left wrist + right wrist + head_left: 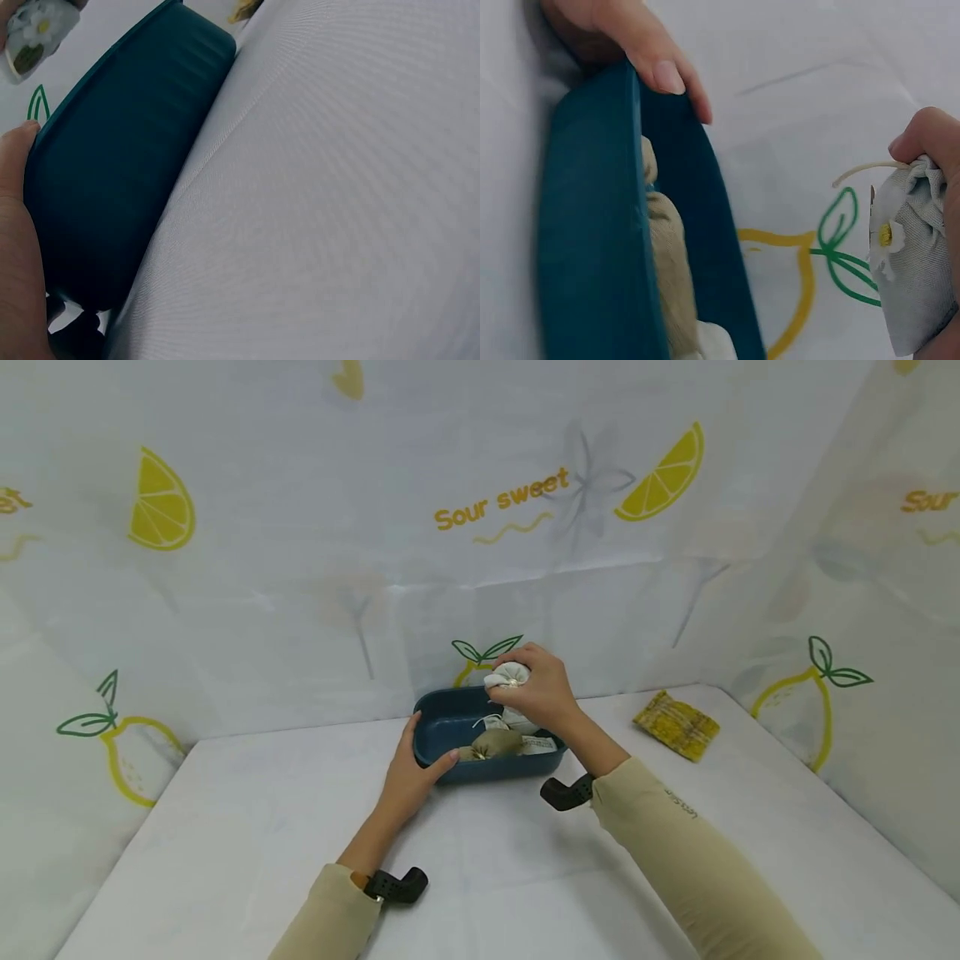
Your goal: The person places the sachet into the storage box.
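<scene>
A dark blue plastic basin (517, 768) stands near the back of the white-covered table. My left hand (408, 777) grips its left end, thumb over the front rim and fingers along the outer side. Above the basin's right part, my right hand (546, 689) holds a small white cloth sachet (915, 255) by its gathered neck; a white flower with a yellow centre decorates it, and a cord trails from the neck. Inside the basin lie an olive-brown sachet (497, 742) and white pouches (519, 721), partly hidden by its wall and my right hand.
A yellow patterned packet (677, 725) lies on the table (480, 852) to the right of the basin. Close behind the basin rises a white cloth backdrop (300, 635) printed with lemons and words. More of this cloth hangs at both sides.
</scene>
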Tool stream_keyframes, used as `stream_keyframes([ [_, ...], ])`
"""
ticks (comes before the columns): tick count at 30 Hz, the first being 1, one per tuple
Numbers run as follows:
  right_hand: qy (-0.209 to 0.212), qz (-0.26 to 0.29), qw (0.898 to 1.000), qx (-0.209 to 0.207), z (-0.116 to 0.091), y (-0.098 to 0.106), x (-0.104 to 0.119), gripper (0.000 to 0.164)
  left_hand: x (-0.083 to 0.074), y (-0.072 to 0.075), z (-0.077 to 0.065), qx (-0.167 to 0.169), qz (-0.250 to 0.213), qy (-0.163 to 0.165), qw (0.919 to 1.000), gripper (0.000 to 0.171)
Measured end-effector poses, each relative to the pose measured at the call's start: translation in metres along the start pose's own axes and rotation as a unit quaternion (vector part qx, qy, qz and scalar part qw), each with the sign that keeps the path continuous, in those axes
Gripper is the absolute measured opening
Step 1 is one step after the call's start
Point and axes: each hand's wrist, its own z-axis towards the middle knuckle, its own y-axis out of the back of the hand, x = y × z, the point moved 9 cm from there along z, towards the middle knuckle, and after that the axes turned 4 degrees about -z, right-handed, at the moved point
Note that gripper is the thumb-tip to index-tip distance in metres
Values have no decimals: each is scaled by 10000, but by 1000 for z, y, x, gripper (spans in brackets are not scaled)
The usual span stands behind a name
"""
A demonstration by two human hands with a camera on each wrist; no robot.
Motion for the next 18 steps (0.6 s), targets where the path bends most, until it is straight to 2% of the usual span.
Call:
stream_keyframes([
  [3, 45, 0, 10000, -13, 4, -16, -1, 33, 0, 1, -1, -13, -13, 10, 10000, 98],
  [9, -193, -118, 9996, 182, 11, -47, -10, 32, 1, 1, -1, -27, -25, 2, 10000, 98],
  [14, -222, -221, 9991, 300, 10, -68, -18, 32, 2, 0, -1, -9, -83, -8, 10000, 98],
  [16, -385, -333, 9976, 477, 6, -77, -25, 35, 2, 0, -1, -10, -73, -22, 10000, 97],
  [18, -593, -648, 9927, 820, 3, -88, -33, 41, 2, 1, -1, -36, -66, -38, 10000, 97],
])
